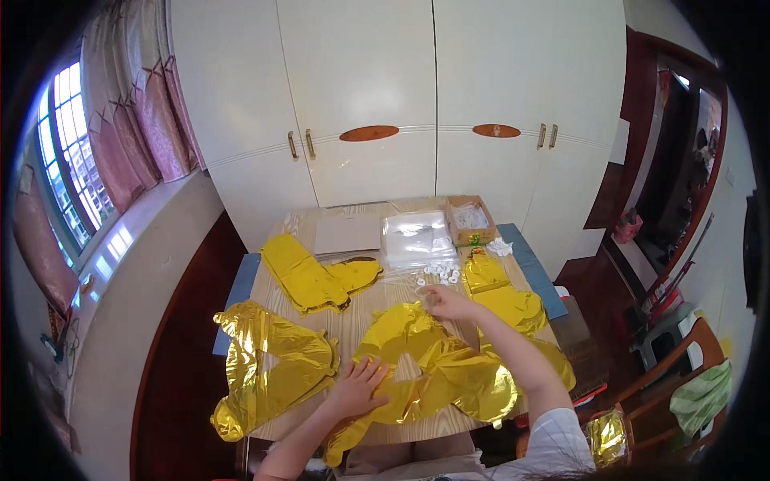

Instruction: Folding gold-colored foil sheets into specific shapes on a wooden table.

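A: Over the table (pixel 353 325) now, and it's covered in gold foil balloons. The left hand (pixel 358 386) lies flat, fingers spread and released, pressing on the middle balloon (pixel 449 369) near the front edge.

B: And the right hand (pixel 447 304)?

A: Reached out past that balloon's far end, fingers pinched together on something small and pale. I think it's one of the white bits, but it's too tiny here to be sure.

B: Where are those bits?

A: A scatter of white pieces (pixel 439 272) just beyond the right hand, in front of a stack of clear bags (pixel 417 236). A cardboard box (pixel 471 219) sits to the right of the stack.

B: Other balloons?

A: A crumpled one (pixel 269 365) at the left front, well apart from the left hand. A flat folded one (pixel 313 276) lies behind it, and more gold (pixel 509 297) on the right side, close to the right forearm. White wardrobe doors (pixel 401 96) stand behind the table.
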`<state>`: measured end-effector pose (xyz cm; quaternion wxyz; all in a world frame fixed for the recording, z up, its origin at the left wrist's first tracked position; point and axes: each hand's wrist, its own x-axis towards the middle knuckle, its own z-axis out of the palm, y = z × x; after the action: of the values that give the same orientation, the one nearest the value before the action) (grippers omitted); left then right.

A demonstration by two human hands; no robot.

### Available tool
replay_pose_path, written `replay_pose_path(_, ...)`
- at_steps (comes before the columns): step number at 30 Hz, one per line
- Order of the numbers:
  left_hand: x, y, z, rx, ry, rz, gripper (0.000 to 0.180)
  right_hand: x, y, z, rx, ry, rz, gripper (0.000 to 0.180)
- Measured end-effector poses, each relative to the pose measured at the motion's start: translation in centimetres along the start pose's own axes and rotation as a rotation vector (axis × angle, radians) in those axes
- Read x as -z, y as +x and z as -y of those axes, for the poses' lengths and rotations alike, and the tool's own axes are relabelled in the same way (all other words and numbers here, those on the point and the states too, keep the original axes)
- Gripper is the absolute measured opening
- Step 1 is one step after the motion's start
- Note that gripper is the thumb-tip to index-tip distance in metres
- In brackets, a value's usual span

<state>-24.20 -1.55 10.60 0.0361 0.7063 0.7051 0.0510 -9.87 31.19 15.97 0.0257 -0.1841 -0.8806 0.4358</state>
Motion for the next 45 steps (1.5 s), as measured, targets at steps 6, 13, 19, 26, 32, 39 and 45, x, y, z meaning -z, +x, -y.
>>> replay_pose_path(6,0.6,1.9,2.0,-0.009,0.032,-0.017,0.082,-2.4,-7.7,-0.2,0.270,-0.675,0.270,0.082)
replay_pose_path(13,1.0,3.8,3.9,-0.076,0.057,0.051,0.084,-9.5,-15.4,-2.5,0.200,-0.742,0.087,0.086)
replay_pose_path(19,2.1,4.1,3.7,-0.124,0.116,0.120,0.091,-2.9,-18.6,-3.7,-0.058,-0.725,-0.150,0.087)
replay_pose_path(26,2.2,5.6,4.3,-0.186,0.134,0.179,0.093,-1.4,-21.6,-8.4,-0.154,-0.744,-0.161,0.077)
replay_pose_path(32,2.0,6.3,4.0,-0.159,0.128,0.200,0.092,-1.9,-21.1,-10.9,-0.156,-0.514,-0.276,0.049)
replay_pose_path(39,2.2,14.9,-4.9,-0.415,-0.215,-0.261,0.038,0.6,-21.4,-12.6,-0.202,-0.086,-0.333,0.044)
replay_pose_path(45,-0.5,24.0,-15.5,-0.335,-0.188,0.065,0.057,-1.0,-21.4,-11.4,-0.303,0.004,-0.534,0.045)
